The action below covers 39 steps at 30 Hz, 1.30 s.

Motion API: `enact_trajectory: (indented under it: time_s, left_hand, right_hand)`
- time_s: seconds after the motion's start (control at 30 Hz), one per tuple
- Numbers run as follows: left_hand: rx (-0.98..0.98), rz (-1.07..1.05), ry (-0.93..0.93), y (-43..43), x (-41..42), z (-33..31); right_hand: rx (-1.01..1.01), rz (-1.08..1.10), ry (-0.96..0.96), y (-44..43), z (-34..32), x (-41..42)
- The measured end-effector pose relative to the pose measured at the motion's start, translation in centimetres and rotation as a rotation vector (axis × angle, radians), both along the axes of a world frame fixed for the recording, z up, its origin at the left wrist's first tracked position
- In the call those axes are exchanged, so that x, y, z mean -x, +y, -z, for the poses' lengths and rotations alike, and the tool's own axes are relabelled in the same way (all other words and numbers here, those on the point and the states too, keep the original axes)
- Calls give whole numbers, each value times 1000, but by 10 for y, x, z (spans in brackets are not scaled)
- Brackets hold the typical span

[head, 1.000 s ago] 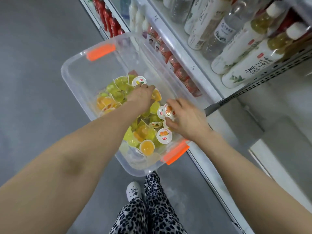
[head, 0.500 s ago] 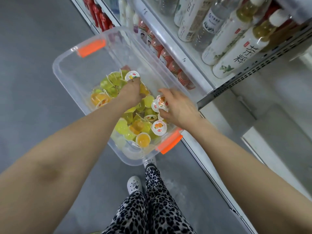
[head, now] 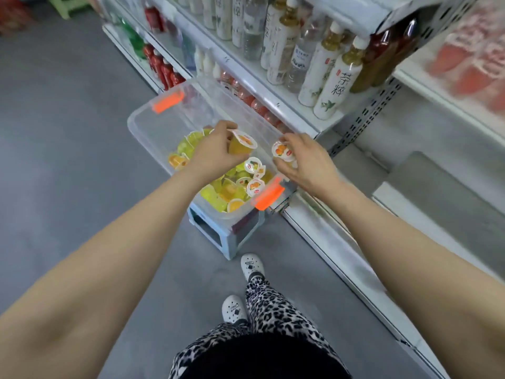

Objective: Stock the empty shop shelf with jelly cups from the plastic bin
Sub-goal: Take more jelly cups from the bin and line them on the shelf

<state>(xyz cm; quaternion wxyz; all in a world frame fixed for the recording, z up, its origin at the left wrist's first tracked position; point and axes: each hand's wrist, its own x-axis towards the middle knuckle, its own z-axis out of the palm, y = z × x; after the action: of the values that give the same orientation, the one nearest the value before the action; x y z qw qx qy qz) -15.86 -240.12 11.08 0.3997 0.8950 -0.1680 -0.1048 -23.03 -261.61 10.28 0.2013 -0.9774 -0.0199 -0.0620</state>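
Over the plastic bin the left hand grips an orange jelly cup and the right hand pinches other jelly cups, which seem light and slippery, best held by the sides.

A pale blue stool stands on the grey floor near the shelf, carrying the clear plastic bin.

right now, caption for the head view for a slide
Left hand and right hand hold jelly cups at the plastic bin.
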Motion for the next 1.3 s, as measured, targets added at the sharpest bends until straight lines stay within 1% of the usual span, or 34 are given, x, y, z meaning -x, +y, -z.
enact_trajectory:
  time_s: [0.2, 0.43, 0.6, 0.7, 0.83, 0.97, 1.1, 1.3]
  left_hand:
    - [60, 117, -92, -34, 48, -33]
    - [91, 267, -153, -106, 90, -71]
    - [110, 434, -237, -172, 122, -101]
    - [110, 502, -288, -216, 145, -117]
    - [156, 580, -310, -282, 182, -137]
    - [210, 654, -363, -357, 224, -160]
    - [217, 704, -409, -431, 260, -174]
    - [215, 674, -435, -523, 297, -179]
  right_hand:
    - [31, 136, -88, -38, -43, 63]
    - [28, 359, -211, -97, -89, 140]
    - [26, 524, -298, -151, -114, 198]
    - [68, 593, -354, -188, -126, 233]
    - [124, 690, -417, -244, -145, 283]
    - [152, 763, -452, -307, -167, 338]
    - [172, 823, -434, -374, -177, 384]
    - [108, 881, -370, -464, -175, 419]
